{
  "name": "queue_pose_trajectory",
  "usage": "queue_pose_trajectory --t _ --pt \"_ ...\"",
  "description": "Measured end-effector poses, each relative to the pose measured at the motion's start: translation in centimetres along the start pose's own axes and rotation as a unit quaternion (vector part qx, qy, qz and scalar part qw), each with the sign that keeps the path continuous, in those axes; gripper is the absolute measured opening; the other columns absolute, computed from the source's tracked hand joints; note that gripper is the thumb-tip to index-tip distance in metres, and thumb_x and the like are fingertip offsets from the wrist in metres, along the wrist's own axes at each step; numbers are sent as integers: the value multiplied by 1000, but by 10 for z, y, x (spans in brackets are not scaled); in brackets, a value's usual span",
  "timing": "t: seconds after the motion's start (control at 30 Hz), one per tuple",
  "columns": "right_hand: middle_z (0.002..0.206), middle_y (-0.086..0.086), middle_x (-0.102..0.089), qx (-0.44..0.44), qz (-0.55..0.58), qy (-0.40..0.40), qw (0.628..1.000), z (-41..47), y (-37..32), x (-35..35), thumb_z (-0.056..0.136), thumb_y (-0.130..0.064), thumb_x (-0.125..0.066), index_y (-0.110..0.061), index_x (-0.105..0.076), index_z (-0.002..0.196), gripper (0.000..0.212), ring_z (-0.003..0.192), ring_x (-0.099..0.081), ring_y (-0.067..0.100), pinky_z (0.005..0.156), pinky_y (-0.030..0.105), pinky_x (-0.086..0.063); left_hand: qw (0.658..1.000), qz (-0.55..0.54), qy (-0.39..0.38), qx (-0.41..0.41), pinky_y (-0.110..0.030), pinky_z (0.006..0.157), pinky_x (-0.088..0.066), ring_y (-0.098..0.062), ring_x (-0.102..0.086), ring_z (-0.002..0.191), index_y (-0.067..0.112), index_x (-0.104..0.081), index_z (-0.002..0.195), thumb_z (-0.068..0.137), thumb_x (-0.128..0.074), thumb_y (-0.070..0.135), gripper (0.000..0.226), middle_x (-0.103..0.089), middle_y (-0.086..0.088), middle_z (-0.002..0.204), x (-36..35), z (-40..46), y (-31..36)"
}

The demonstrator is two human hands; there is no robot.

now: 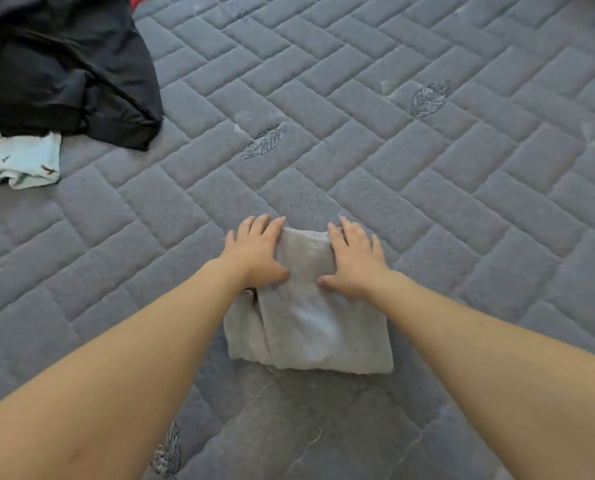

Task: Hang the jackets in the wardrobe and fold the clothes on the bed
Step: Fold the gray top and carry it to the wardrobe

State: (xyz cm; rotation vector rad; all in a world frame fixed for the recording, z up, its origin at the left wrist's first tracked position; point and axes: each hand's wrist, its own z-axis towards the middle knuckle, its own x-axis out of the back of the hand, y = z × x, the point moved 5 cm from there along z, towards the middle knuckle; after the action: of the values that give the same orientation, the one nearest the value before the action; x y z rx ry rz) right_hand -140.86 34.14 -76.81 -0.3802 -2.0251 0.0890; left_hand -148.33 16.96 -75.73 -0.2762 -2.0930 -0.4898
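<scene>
A light grey garment (310, 327) lies folded into a small rectangle on the grey quilted bed (427, 188), near its front middle. My left hand (256, 254) rests flat on the far left corner of the folded piece, fingers spread. My right hand (355, 261) lies flat on its far right corner, fingers apart too. Both palms press down on the cloth; neither hand grips it.
A crumpled black garment (64, 64) is heaped at the far left of the bed. A pale blue patterned cloth (26, 161) pokes out from under it. A scrap of red (137, 0) shows at the top edge.
</scene>
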Motion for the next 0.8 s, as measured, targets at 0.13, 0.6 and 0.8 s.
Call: queue_pose_trajectory --t 0.13,0.6,0.8 --pt "163 7 7 30 -91 -80 992 58 6 -11 67 -72 -69 -15 7 155 130 150 4 26 119 56 -1 993 100 -59 -32 -53 117 -15 -29 -20 143 26 -20 151 70 -66 53 97 -24 -3 155 -25 52 8" --pt "119 6 -61 45 -6 -106 993 -70 -24 110 83 -49 -67 -19 -46 115 49 112 -58 27 80 35 -42 986 116 -49 -111 -34 77 -37 -24 -60 95 26 -50 90 78 -46 31 14 -66 0 103 96 -65 76" --pt "126 2 -59 -45 68 -60 995 -207 -10 254 79 -47 -73 -23 -49 119 52 115 -56 25 91 36 -45 961 172 36 -215 -34 76 -40 -29 -62 102 24 -52 94 83 -45 24 13 -67 -6 111 236 -165 191"
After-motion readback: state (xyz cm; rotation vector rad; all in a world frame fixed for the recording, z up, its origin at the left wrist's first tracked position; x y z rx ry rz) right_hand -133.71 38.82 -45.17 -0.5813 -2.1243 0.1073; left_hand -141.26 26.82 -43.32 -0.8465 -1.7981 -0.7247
